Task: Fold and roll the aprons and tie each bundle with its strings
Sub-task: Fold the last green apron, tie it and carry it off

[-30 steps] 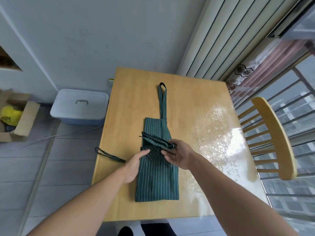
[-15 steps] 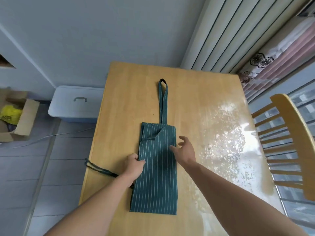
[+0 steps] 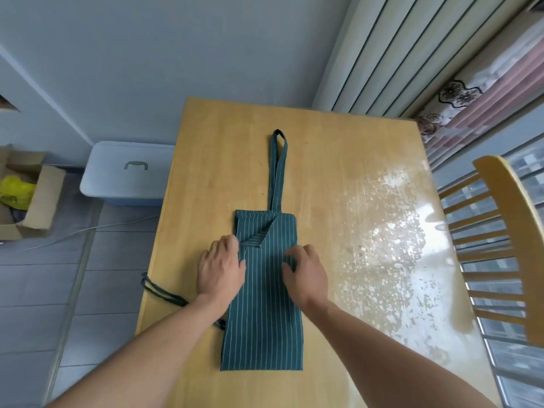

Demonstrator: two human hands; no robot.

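A dark green apron with thin white stripes (image 3: 265, 307) lies flat on the light wooden bench (image 3: 338, 160), folded into one long narrow strip. Its neck loop (image 3: 278, 169) points away from the person. A thin dark string (image 3: 160, 291) trails off the left edge of the bench.

The left hand (image 3: 221, 267) rests on the left edge of the strip, and its fingers (image 3: 228, 245) look loosely bent, pressing down. I cannot tell if they pinch the cloth. The right hand (image 3: 306, 273) rests on the right edge with its fingers (image 3: 291, 254) curled on the cloth.

What could go wrong? The folded layers are soft and could slide apart if the hands push unevenly, so the roll would come out crooked. The small folded corner (image 3: 259, 235) near the top could flip open. The hanging string could slip further off the bench, or get caught under the roll, and then be hard to reach for tying
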